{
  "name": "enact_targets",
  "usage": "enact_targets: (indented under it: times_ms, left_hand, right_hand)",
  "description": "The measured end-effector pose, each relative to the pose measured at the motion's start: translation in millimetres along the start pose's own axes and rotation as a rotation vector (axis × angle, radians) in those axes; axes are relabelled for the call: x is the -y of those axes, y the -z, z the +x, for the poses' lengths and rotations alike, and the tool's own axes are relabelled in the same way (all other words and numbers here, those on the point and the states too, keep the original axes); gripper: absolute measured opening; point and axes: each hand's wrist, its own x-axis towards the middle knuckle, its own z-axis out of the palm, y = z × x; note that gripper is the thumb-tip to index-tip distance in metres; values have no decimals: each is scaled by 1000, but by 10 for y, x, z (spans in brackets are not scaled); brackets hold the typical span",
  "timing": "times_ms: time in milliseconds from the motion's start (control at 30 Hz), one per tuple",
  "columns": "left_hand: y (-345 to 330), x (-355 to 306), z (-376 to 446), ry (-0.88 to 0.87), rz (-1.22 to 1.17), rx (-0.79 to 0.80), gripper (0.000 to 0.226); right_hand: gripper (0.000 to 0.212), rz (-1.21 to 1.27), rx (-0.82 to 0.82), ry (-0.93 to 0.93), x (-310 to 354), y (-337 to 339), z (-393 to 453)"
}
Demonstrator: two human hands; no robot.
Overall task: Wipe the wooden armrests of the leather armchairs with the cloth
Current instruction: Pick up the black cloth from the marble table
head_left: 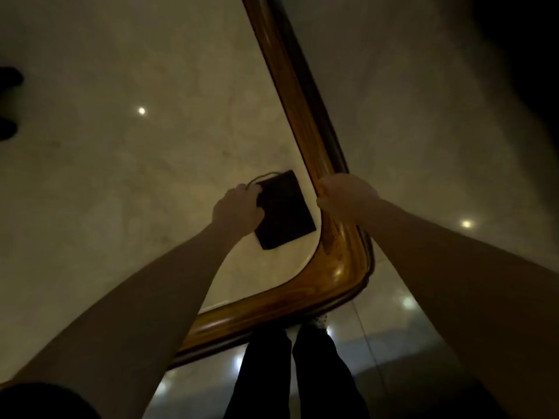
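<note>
Wooden rail (pixel 305 122), glossy, runs from the top centre down to a bend at lower centre, my right hand (pixel 344 196) wrapped around it, my left hand (pixel 239 208) gripping a dark flat pouch (pixel 284 210) just beside it.

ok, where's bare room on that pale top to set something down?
The pale stone top is bare left of the dark pouch, out to the left edge. It is crowded near the wooden rim, where the left hand holds the pouch and the right hand grips the rim.
</note>
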Motion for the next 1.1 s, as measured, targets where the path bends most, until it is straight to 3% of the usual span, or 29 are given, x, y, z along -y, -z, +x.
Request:
enact_targets:
  times_ms: [167, 300, 467, 633, 767, 1100]
  left_hand:
    - [-334, 157, 534, 83, -76, -32, 63]
    - [-462, 192, 759, 167, -78, 3, 81]
    - [-513, 241, 871, 125, -17, -49, 70]
    - [-493, 246, 904, 150, -99, -28, 49]
    - [-472, 210, 910, 109, -149, -3, 15]
    - [-510, 244, 632, -62, -187, -19, 14]
  right_hand:
    - [43, -61, 75, 27, -28, -346, 524]
    - [48, -122, 5, 93, 30, -470, 903]
    - [67, -190, 42, 149, 163, -572, 1227]
    - [55, -262, 36, 137, 295, -653, 1349]
    - [41, -283, 69, 99, 366, -642, 1367]
    - [18, -313, 104, 108, 281, -516, 1119]
